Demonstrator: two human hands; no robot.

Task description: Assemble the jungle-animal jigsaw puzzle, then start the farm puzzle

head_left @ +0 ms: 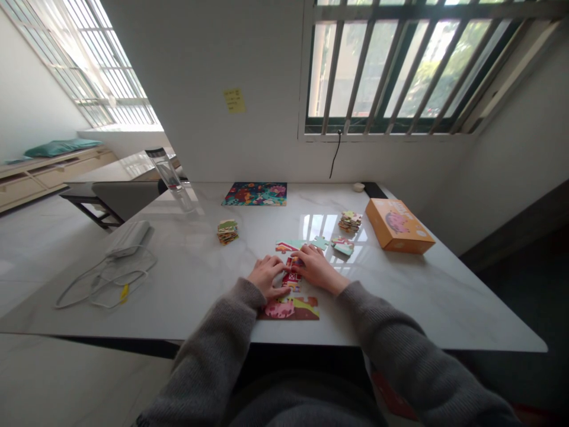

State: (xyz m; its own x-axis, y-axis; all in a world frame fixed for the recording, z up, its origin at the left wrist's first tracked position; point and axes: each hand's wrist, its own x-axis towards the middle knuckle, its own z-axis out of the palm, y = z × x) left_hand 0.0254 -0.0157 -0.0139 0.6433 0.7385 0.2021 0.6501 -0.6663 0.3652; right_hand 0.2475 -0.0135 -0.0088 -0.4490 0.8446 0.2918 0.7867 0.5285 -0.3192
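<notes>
My left hand rests on the table with its thumb and fingers at the left side of a red jigsaw puzzle piece showing a barn. From the other side my right hand curls its fingers onto the upper part of the same red pieces. Nearest me lie joined puzzle pieces with a pink spotted animal and brown ground, partly under my left wrist. Beyond my hands is a strip of puzzle pieces, partly covered by my right hand. A pale green puzzle piece lies beside it.
Loose pieces and a stack of pieces lie right; another stack stands left. An orange box is at the right, a colourful picture sheet at the back. Left are a glass bottle and a white device with cable.
</notes>
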